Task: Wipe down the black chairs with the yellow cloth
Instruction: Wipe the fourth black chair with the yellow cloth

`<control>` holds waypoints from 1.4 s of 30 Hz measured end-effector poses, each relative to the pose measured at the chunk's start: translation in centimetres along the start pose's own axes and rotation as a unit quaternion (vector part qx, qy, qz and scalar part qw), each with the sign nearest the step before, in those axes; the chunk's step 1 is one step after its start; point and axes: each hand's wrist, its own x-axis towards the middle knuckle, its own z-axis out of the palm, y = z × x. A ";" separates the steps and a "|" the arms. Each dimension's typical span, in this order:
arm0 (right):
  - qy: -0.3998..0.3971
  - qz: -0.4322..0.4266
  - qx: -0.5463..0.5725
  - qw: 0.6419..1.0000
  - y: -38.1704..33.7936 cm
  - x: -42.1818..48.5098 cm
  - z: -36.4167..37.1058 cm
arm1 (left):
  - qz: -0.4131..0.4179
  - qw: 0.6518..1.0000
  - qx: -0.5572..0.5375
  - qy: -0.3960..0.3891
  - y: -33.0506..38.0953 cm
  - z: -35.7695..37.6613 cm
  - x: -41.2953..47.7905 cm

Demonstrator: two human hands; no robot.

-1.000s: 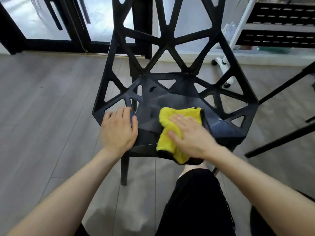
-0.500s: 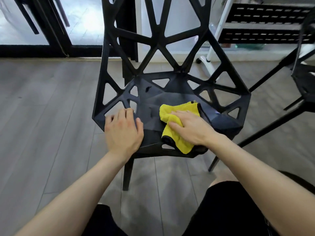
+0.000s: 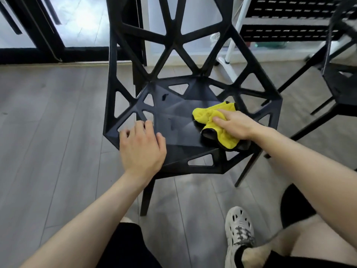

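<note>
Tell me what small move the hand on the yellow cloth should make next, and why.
Probably sweep the crumpled yellow cloth leftward across the black geometric chair seat. The right hand presses it at the seat's right side, small marks show near the centre, and the left hand rests on the front-left edge, apparently steadying the chair.

Domestic room: grey wood-plank floor (image 3: 48,132), black-framed glass door (image 3: 81,22), white rack (image 3: 233,38) with black shelves, black cut-out chair (image 3: 174,40), second chair (image 3: 343,88) at right.
</note>
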 end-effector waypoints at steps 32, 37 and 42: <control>0.041 0.048 -0.041 0.997 -3.3 7.3 2.4 | -0.014 1.000 0.003 -0.024 0.4 -0.6 0.0; -0.009 0.060 0.015 0.998 -0.1 5.0 1.0 | -0.008 1.000 -0.004 -0.027 0.4 -0.5 -0.2; 0.071 0.046 -0.028 0.996 -3.4 7.0 2.7 | -0.009 1.000 0.001 -0.018 0.5 -0.5 -0.2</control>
